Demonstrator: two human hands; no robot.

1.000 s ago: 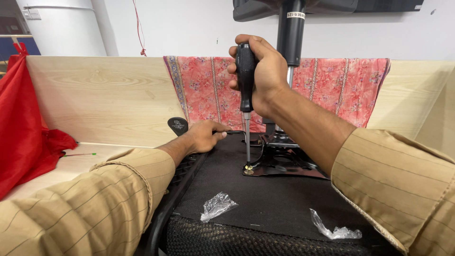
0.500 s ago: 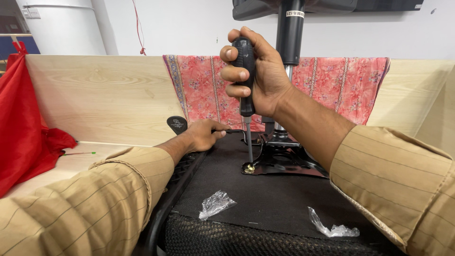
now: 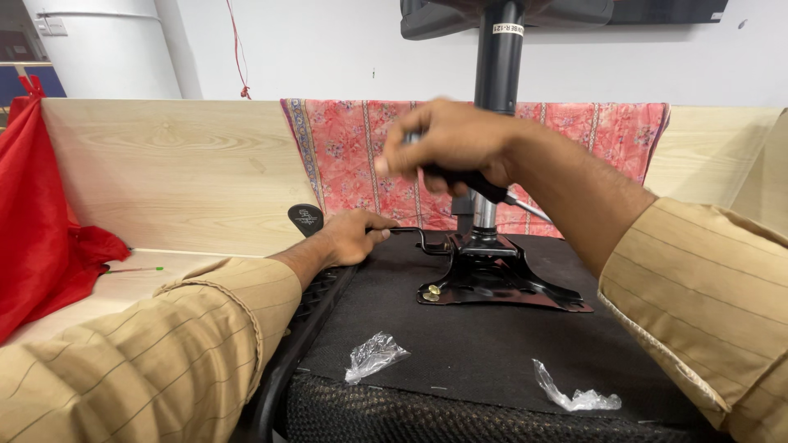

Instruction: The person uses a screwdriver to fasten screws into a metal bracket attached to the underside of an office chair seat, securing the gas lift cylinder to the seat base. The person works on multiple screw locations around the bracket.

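Observation:
An upturned office chair seat, black underneath, lies in front of me. Its black metal mechanism plate carries the gas column that rises upward. A brass-coloured screw sits at the plate's front left corner. My right hand is blurred and grips a black-handled screwdriver, held roughly level above the plate and away from the screw. My left hand rests on the seat's left edge, fingers curled on the thin black lever whose paddle knob sticks out left.
Two crumpled clear plastic wrappers lie on the seat's underside. A pink patterned cloth hangs over the wooden partition behind. A red cloth hangs at the left, over a pale wooden tabletop.
My right hand has lifted the screwdriver off the screw and swung it from upright to roughly level. My left hand stays on the seat's edge.

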